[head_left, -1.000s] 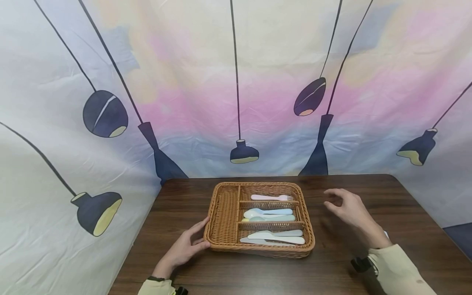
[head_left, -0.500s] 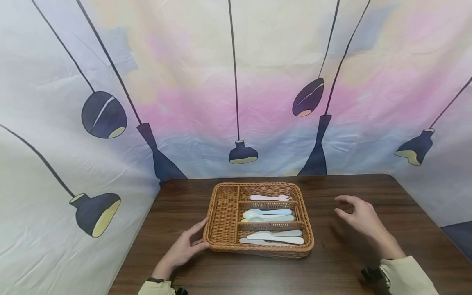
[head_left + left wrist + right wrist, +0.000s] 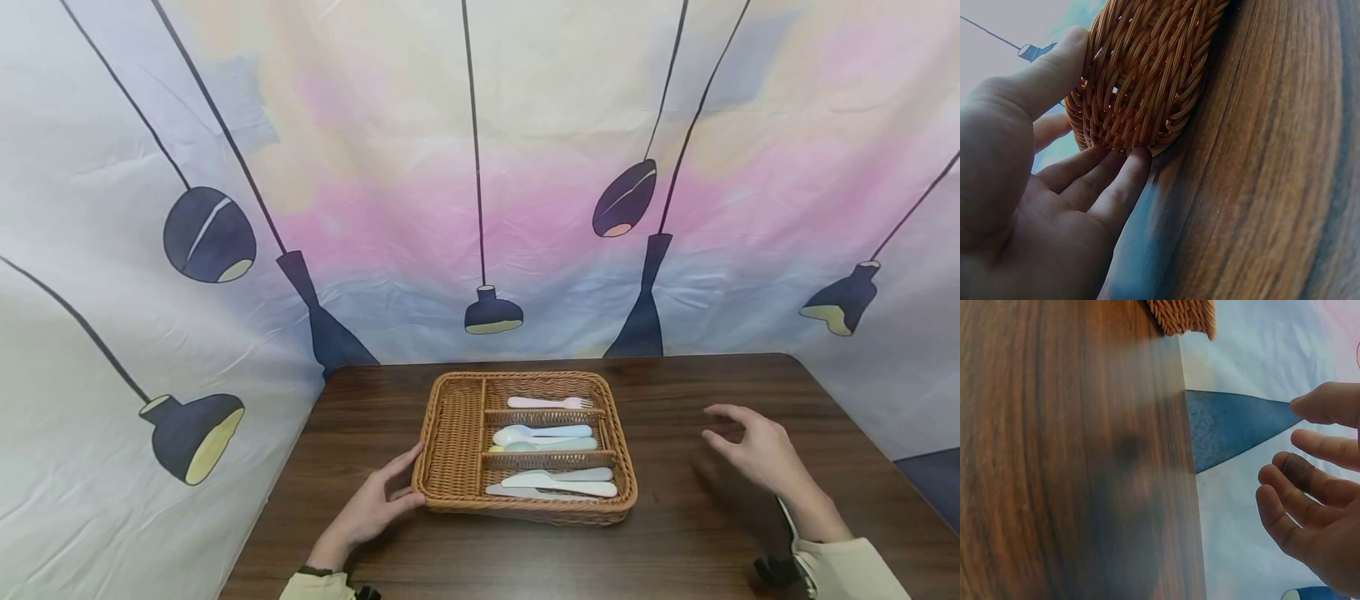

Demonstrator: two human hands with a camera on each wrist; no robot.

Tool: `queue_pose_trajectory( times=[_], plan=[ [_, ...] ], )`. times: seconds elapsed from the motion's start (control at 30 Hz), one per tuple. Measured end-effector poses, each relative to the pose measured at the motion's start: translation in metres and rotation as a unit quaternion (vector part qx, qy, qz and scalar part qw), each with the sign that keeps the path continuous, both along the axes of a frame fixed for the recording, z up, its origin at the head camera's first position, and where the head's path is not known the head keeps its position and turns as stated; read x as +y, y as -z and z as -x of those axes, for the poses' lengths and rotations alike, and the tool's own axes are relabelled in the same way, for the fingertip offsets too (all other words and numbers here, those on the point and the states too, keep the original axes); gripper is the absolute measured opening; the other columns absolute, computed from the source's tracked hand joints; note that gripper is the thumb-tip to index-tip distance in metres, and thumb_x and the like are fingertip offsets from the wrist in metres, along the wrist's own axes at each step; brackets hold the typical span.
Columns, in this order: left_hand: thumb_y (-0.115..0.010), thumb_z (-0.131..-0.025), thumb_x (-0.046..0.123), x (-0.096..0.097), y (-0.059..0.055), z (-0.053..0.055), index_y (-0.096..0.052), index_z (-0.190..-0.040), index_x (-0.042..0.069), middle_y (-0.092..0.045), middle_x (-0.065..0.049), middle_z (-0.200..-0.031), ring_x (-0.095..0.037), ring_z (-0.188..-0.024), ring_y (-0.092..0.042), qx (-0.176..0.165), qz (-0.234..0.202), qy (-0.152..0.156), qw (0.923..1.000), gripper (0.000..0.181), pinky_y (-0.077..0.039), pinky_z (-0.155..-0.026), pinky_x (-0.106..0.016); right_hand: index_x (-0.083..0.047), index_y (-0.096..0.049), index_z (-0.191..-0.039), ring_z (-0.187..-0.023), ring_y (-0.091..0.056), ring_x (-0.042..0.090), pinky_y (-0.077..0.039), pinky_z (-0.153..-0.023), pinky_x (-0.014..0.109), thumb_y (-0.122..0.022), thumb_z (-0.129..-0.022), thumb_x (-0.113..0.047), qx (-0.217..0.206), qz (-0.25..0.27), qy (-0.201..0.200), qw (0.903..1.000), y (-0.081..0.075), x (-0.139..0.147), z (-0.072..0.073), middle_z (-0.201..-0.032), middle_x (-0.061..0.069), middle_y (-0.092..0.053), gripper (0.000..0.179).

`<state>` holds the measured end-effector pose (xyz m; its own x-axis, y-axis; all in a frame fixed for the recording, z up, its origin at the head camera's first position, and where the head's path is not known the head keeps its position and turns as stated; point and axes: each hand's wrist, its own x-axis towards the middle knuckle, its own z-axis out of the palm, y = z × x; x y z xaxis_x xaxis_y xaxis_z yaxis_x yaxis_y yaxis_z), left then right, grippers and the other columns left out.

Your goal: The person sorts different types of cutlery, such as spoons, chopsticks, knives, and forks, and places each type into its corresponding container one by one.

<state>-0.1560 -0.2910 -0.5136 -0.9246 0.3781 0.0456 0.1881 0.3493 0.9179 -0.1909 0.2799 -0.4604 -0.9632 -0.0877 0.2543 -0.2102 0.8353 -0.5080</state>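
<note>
A wicker cutlery basket (image 3: 454, 503) stands on the table, divided into compartments. Its back right compartment holds a pink fork (image 3: 551, 402). Blue, white and pale green spoons (image 3: 551, 445) lie in the middle right one, with a bit of yellow showing. In the front right compartment lie a white knife (image 3: 558, 482) and other pale knives, partly overlapping. My left hand (image 3: 375, 505) touches the basket's left side; in the left wrist view its fingertips rest against the woven wall (image 3: 1141, 81). My right hand (image 3: 761, 450) hovers right of the basket, fingers loosely bent, holding nothing.
The dark wooden table (image 3: 525, 554) has its far edge just behind the basket. Beyond it hangs a fabric backdrop (image 3: 390, 167) printed with lamps. Another dark blue surface (image 3: 933, 479) shows beyond the table's right edge.
My right hand has moved right and slightly toward me, away from the basket. The left hand stays at the basket's side, and the cutlery lies as before.
</note>
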Motion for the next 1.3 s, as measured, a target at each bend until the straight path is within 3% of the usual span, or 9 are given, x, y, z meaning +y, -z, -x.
queue_pose_trajectory(
  times=[0.4,0.57,0.9,1.3],
  plan=[
    [-0.07,-0.089,0.018,0.001,-0.001,0.0,-0.026,-0.156,0.015,-0.016,-0.021,-0.16,-0.043,-0.143,-0.023,0.003,-0.002,0.001,1.0,0.079,-0.048,-0.105,-0.031,-0.001,-0.062,-0.122,-0.084,-0.069,0.037,-0.056,-0.058,0.045,-0.07,-0.09,-0.027,-0.032,-0.011,0.016,0.9993,0.003,0.015,-0.006,-0.112,0.028,-0.065,0.043],
    [-0.07,-0.089,0.019,0.001,-0.002,0.0,-0.026,-0.156,0.016,-0.017,-0.021,-0.16,-0.043,-0.143,-0.023,0.008,-0.002,0.005,1.0,0.08,-0.048,-0.104,-0.031,0.0,-0.061,-0.123,-0.086,-0.068,0.04,-0.056,-0.056,0.043,-0.07,-0.09,-0.026,-0.039,-0.013,0.035,0.9985,0.004,0.022,-0.009,-0.115,0.032,-0.062,0.043],
    [-0.07,-0.089,0.019,0.0,-0.002,0.0,-0.026,-0.156,0.016,-0.016,-0.022,-0.16,-0.043,-0.143,-0.024,0.007,0.003,0.005,1.0,0.08,-0.048,-0.104,-0.031,0.001,-0.061,-0.121,-0.09,-0.065,0.044,-0.055,-0.058,0.047,-0.071,-0.088,-0.028,-0.044,-0.029,0.065,0.9965,0.006,0.034,-0.015,-0.105,0.027,-0.067,0.045],
    [-0.07,-0.09,0.019,0.0,-0.001,-0.001,-0.025,-0.156,0.016,-0.015,-0.022,-0.161,-0.044,-0.143,-0.024,0.003,0.002,0.008,1.0,0.079,-0.048,-0.105,-0.032,0.002,-0.059,-0.123,-0.088,-0.067,0.041,-0.052,-0.054,0.038,-0.069,-0.09,-0.034,-0.073,-0.026,0.076,0.9941,0.007,0.047,-0.021,-0.1,0.025,-0.069,0.051]
  ],
)
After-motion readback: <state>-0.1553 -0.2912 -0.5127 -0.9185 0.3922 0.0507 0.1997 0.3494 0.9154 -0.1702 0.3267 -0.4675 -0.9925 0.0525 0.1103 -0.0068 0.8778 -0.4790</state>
